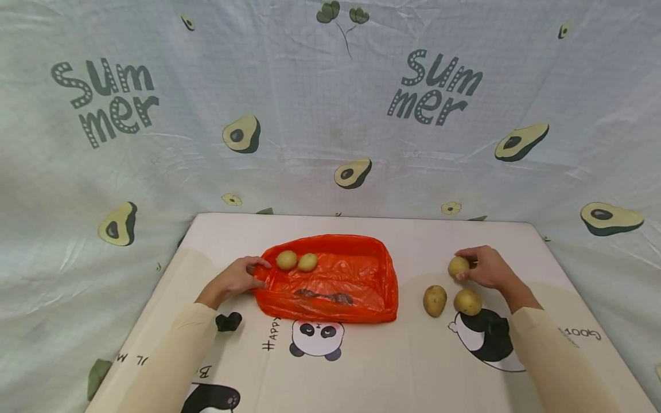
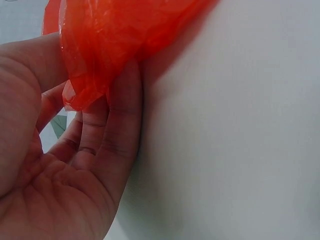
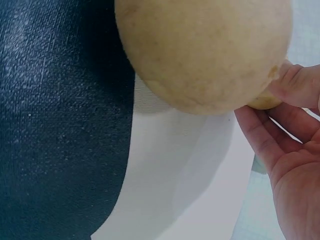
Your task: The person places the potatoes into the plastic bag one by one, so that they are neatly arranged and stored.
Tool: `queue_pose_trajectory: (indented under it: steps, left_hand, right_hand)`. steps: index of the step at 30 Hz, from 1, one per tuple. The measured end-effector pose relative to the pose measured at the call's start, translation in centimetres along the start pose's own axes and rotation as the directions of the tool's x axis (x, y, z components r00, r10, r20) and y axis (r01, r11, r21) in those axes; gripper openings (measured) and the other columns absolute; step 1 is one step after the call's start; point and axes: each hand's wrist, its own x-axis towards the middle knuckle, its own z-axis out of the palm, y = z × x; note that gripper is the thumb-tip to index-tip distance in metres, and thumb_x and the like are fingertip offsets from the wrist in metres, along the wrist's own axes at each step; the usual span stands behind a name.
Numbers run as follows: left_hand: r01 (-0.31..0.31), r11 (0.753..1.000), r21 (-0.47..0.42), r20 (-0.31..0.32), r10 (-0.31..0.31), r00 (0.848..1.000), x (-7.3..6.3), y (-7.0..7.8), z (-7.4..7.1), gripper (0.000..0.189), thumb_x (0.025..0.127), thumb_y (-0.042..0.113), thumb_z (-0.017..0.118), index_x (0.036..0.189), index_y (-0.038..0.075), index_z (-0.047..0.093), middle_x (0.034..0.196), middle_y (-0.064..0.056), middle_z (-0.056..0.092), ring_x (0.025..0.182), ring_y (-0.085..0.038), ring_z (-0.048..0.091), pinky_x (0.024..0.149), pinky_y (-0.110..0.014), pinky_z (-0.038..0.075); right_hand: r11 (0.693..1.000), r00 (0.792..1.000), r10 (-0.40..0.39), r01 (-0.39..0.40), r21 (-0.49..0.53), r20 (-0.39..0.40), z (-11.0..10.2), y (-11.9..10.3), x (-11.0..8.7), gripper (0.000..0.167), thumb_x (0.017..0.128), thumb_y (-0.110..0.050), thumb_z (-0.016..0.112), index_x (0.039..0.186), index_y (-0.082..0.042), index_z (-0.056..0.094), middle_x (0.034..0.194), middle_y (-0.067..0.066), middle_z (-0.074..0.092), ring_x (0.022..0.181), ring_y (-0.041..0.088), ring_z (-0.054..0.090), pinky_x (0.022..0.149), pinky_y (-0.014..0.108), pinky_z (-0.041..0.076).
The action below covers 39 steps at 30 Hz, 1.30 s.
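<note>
On the left of the table, my left hand (image 1: 234, 279) holds the side edge of a red plastic bag (image 1: 361, 310), spread open with a raised rim. In the left wrist view, the thin red plastic (image 2: 115, 45) passes between the thumb and the fingers. Two potatoes (image 1: 286, 260) lie side by side inside the bag near its left end. Over on the right, my right hand (image 1: 490, 268) pinches a round potato (image 1: 458, 267) between thumb and fingers. Two more potatoes, an oval one (image 1: 435, 301) and a rounder one (image 1: 467, 302), rest on the table just nearer to me.
A small black object (image 1: 229, 322) lies beside my left forearm. The pale table cover (image 1: 382, 367) has printed pandas and lettering. Behind the table's far edge hangs a curtain (image 1: 299, 74) patterned with avocados.
</note>
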Motion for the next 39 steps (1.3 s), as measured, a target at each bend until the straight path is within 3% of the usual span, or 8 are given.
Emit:
queue_pose_trajectory:
  steps: [16, 25, 30, 39]
  left_hand:
    - [0.002, 1.0, 0.007, -0.009, -0.002, 1.0, 0.0, 0.1, 0.2, 0.046, 0.086, 0.004, 0.076, 0.13, 0.003, 0.063, 0.129, -0.026, 0.057, 0.104, -0.033, 0.062, 0.084, -0.037, 0.064]
    - [-0.001, 1.0, 0.012, -0.009, 0.001, 1.0, 0.1, 0.2, 0.1, 0.046, 0.086, 0.006, 0.076, 0.13, 0.004, 0.063, 0.128, -0.026, 0.057, 0.104, -0.033, 0.062, 0.083, -0.036, 0.063]
    - [-0.014, 1.0, 0.013, -0.016, 0.014, 1.0, 0.0, 0.0, 0.2, 0.046, 0.085, 0.006, 0.077, 0.129, 0.004, 0.064, 0.123, -0.024, 0.059, 0.101, -0.03, 0.061, 0.079, -0.031, 0.06]
    - [-0.013, 1.0, 0.024, -0.023, 0.014, 1.0, -0.2, 0.0, 0.3, 0.045, 0.086, 0.007, 0.077, 0.129, 0.004, 0.064, 0.124, -0.022, 0.058, 0.102, -0.03, 0.06, 0.079, -0.03, 0.059]
  right_hand:
    - [0.998, 0.999, -0.009, 0.007, 0.063, 0.032, -0.6, -1.5, 0.9, 0.052, 0.084, -0.004, 0.08, 0.13, 0.013, 0.064, 0.123, 0.031, 0.069, 0.106, 0.039, 0.069, 0.091, 0.051, 0.061]
    - [0.994, 0.996, -0.086, 0.083, 0.074, 0.035, -0.5, -2.8, 1.1, 0.052, 0.081, -0.001, 0.081, 0.128, 0.013, 0.065, 0.12, 0.028, 0.071, 0.102, 0.033, 0.069, 0.088, 0.046, 0.062]
    - [0.987, 0.99, -0.137, 0.134, 0.086, 0.034, -0.5, -3.5, 1.2, 0.052, 0.079, 0.001, 0.08, 0.127, 0.014, 0.065, 0.12, 0.029, 0.072, 0.104, 0.038, 0.071, 0.089, 0.05, 0.062]
    - [0.985, 0.986, -0.154, 0.15, 0.08, 0.055, -0.4, -4.6, 1.4, 0.052, 0.08, 0.002, 0.079, 0.129, 0.013, 0.065, 0.123, 0.028, 0.071, 0.106, 0.037, 0.07, 0.092, 0.053, 0.061]
